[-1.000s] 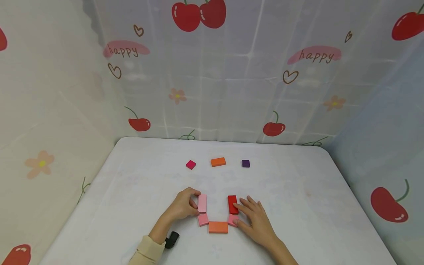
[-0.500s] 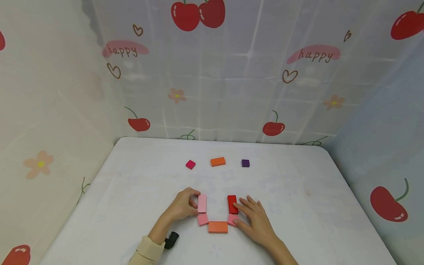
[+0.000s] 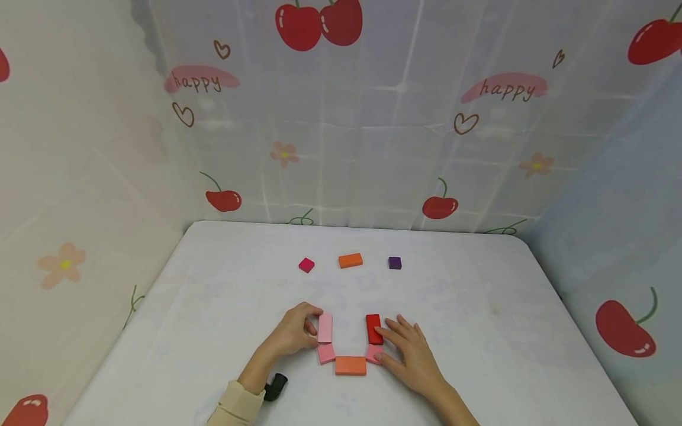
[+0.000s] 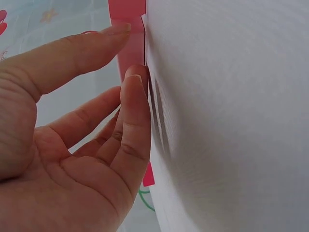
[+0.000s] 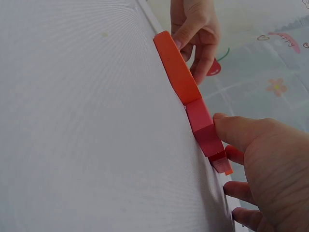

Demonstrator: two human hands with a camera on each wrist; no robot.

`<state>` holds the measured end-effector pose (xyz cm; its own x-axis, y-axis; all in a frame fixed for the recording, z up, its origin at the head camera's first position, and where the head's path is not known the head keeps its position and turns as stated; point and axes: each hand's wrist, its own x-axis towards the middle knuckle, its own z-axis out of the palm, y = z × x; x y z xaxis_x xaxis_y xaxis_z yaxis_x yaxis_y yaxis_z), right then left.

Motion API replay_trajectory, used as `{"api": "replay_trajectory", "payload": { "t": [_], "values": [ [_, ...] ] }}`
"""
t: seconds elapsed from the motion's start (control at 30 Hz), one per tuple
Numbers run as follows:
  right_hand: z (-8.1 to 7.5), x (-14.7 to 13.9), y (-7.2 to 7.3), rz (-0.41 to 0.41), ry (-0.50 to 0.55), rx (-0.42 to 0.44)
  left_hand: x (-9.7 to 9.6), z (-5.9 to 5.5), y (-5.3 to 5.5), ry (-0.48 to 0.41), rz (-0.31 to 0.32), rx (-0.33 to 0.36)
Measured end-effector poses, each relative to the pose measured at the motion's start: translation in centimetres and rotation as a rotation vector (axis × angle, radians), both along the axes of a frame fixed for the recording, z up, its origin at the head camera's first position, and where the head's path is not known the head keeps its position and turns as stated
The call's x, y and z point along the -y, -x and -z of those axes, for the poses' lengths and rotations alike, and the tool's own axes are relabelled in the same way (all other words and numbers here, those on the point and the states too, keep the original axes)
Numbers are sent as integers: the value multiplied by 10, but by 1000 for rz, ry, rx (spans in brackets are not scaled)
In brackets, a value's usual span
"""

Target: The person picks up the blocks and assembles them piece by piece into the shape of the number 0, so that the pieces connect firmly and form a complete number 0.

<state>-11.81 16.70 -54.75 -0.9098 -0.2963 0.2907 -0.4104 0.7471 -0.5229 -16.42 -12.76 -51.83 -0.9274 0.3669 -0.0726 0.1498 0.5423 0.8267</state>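
Note:
A U of wooden blocks lies on the white table [image 3: 447,331]. My left hand [image 3: 293,328] is at its left arm, a long light pink block [image 3: 325,328], holding it with thumb and index finger at opposite ends of its left side. A small pink block [image 3: 327,354] adjoins below. My right hand [image 3: 410,355] touches the right arm: a fingertip rests on the long red block [image 3: 374,329], the thumb on a small pink block [image 3: 374,353]. Its other fingers spread loosely over the table. The orange block [image 3: 350,365] forms the U's base; in the right wrist view it stands beyond the pink block [image 5: 200,118].
Farther back stand a magenta block [image 3: 306,265], another orange block [image 3: 350,260] and a dark purple block [image 3: 395,262], apart from each other. A black device [image 3: 276,387] sits at the left wrist. Curtains printed with cherries [image 3: 341,130] surround the table's back and sides.

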Motion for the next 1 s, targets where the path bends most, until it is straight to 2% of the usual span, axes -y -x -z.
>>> {"api": "replay_trajectory", "payload": {
  "t": [0.37, 0.6, 0.7, 0.8, 1.0],
  "values": [
    [2, 0, 1, -2, 7, -23, 0, 0, 0, 19, 8, -1],
    [0, 1, 1, 2, 5, 6, 1, -1, 1, 27, 14, 0],
    [1, 1, 1, 3, 2, -6, 1, -1, 1, 25, 19, 0],
    [2, 1, 1, 3, 1, -26, 1, 0, 1, 22, 20, -5],
    [2, 1, 1, 2, -1, -10, 2, 0, 1, 25, 29, -22]
  ]
}}
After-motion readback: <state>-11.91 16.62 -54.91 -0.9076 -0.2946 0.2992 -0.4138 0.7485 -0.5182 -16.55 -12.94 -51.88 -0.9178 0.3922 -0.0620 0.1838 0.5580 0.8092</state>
